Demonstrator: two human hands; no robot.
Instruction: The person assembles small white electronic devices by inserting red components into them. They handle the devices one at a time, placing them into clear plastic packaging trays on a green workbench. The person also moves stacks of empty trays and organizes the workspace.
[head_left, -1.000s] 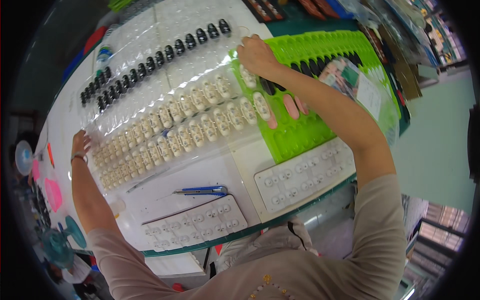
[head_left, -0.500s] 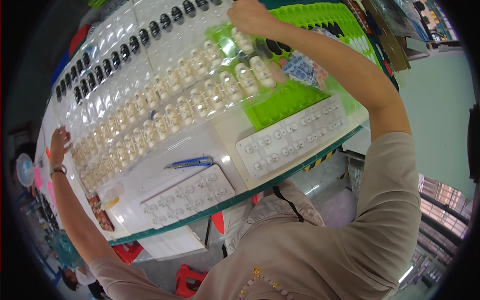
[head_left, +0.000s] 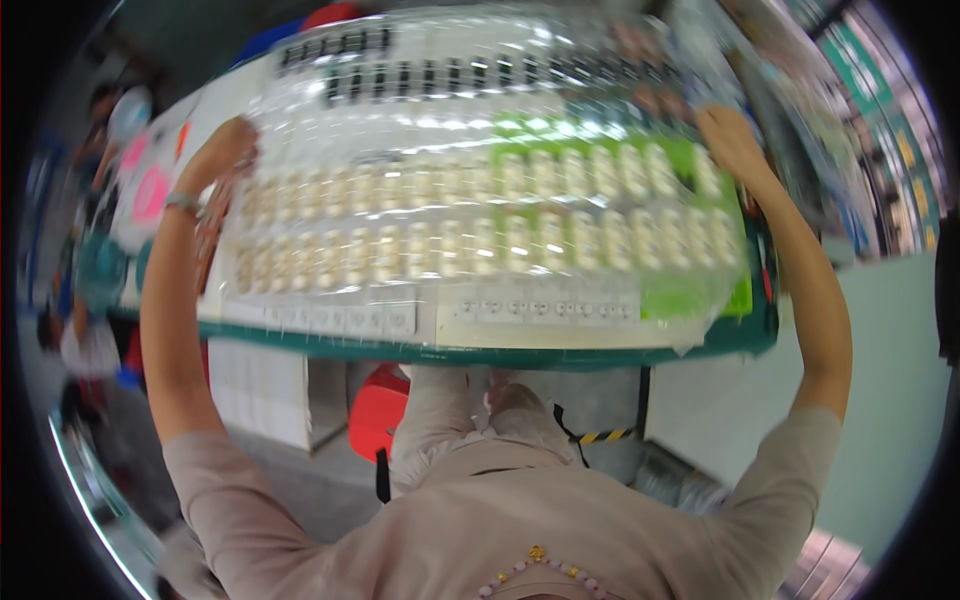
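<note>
A long clear plastic sheet [head_left: 450,292] stretches between my hands, smeared by motion. Two rows of small cream-coloured pieces [head_left: 388,250] lie along its near part. Rows of small black pieces [head_left: 430,80] run farther back; whether they sit in the same sheet I cannot tell. My left hand [head_left: 228,148] is closed on the sheet's left end, and my right hand [head_left: 732,140] is closed at its right end. Under the right part shows a bright green tray [head_left: 668,300]. Two white trays with round studs, a left one [head_left: 345,318] and a right one [head_left: 548,303], show at the near edge, partly covered.
The table has a dark green front edge [head_left: 480,356]. A red stool [head_left: 378,408] stands below it. Pink sheets [head_left: 152,192] and an orange stick [head_left: 182,140] lie on the left. Another person [head_left: 88,345] is at the far left.
My view has turned, and the sheet now lies level across it. The sheet has come nearer to the front edge, over the white trays and the blue cutter, which no longer shows.
</note>
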